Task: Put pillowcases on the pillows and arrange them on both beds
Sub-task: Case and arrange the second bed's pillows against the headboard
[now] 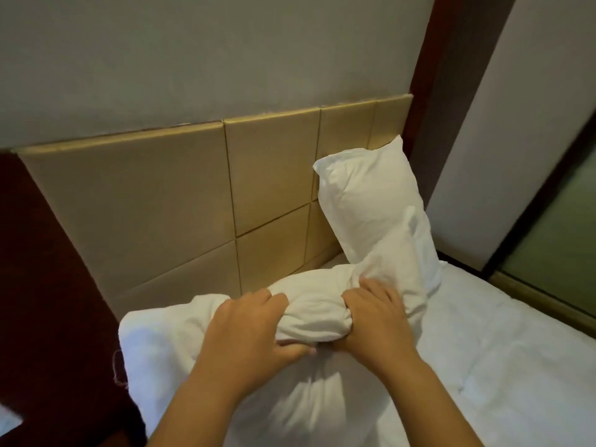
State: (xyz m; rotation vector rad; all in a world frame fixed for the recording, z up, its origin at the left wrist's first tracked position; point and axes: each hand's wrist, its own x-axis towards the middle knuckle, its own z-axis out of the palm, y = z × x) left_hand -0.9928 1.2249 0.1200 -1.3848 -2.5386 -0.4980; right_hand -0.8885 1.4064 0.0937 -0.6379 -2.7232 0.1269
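Note:
Both hands grip a white pillow [309, 321] in front of me, over the bed's head end. My left hand [248, 330] squeezes its bunched fabric from the left and my right hand [374, 321] clamps it from the right, thumbs underneath. The lower part of this pillow [309, 401] bulges down between my forearms. A second white pillow [361, 201] in its case leans upright against the tan headboard [154, 204] at the right end. I cannot tell case from filling where the fabric is bunched.
The bed's white sheet [503, 366] spreads to the right and below. Dark red carpet [48, 301] lies on the left. A dark wooden post [432, 108] and a white wall panel with a frosted glass door [561, 240] stand close on the right.

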